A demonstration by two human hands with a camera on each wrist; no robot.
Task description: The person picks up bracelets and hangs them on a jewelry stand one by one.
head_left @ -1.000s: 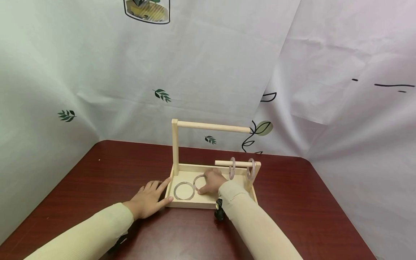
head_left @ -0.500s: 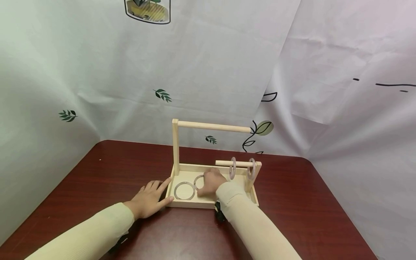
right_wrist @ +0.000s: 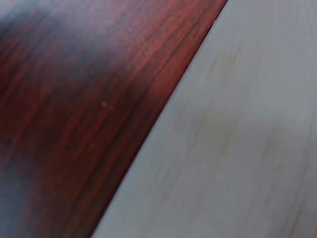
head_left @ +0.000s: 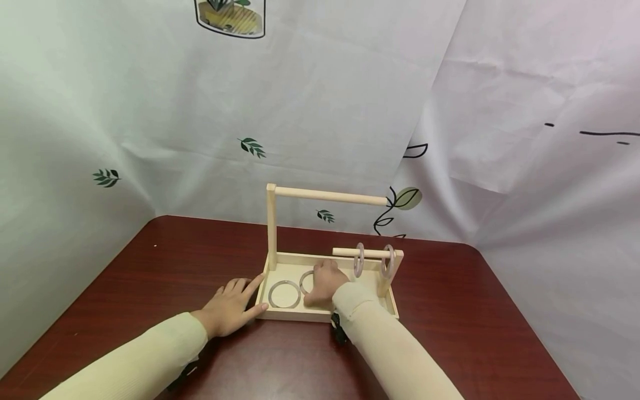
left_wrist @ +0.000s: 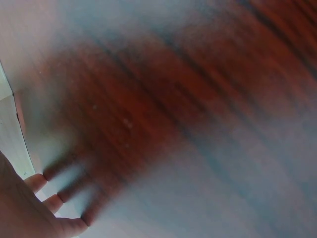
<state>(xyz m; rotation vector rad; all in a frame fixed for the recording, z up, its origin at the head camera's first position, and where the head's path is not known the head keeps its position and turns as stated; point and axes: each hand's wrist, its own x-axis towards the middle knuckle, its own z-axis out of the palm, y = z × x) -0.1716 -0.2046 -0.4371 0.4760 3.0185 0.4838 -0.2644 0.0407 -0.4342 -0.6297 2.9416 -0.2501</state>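
Dark red table (head_left: 150,266); left hand (head_left: 231,305) flat beside tray (head_left: 387,300); right hand (head_left: 322,283) grip pinching ring (head_left: 306,281)

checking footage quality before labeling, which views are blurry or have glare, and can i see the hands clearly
Head view: sharp, evenly lit, left hand and right hand both clear. Left wrist view: table smeared and hazy, only some fingers show. Right wrist view: too close, soft, no hand visible.

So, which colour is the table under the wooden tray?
Dark reddish-brown, with a wood grain; the table shows best in the head view.
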